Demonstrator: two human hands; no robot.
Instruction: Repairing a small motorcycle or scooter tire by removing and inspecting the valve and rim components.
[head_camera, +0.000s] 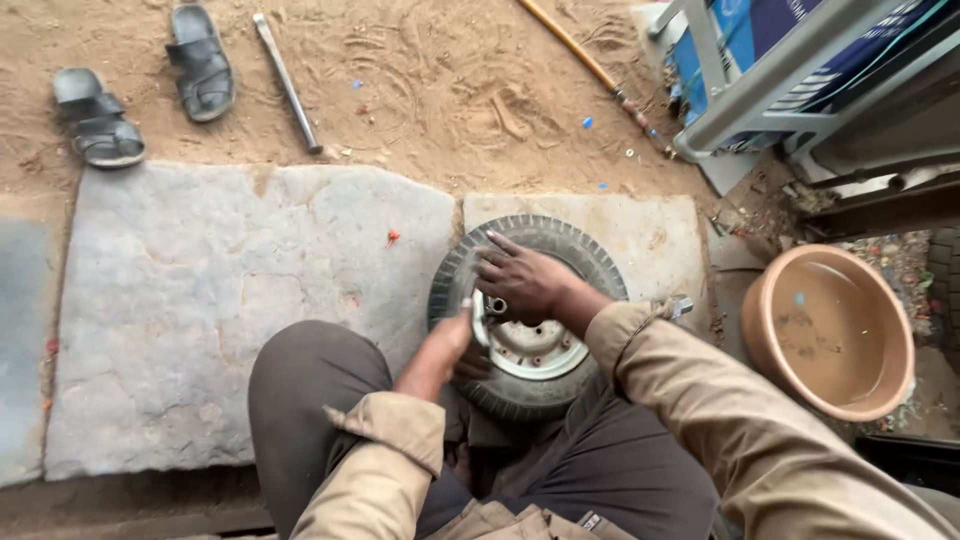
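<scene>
The right hand (522, 280) lies spread open on the ribbed rubber tyre (560, 245) and its metal rim (535, 350). The left hand (447, 345) presses flat against the tyre's near-left edge, on a rough stone slab (200, 300).

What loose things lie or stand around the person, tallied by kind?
Tyre with rim, under the left hand and right hand: 1
Sandals: 2
Metal bar: 1
Basin: 1
Stick: 1
Total: 6
</scene>
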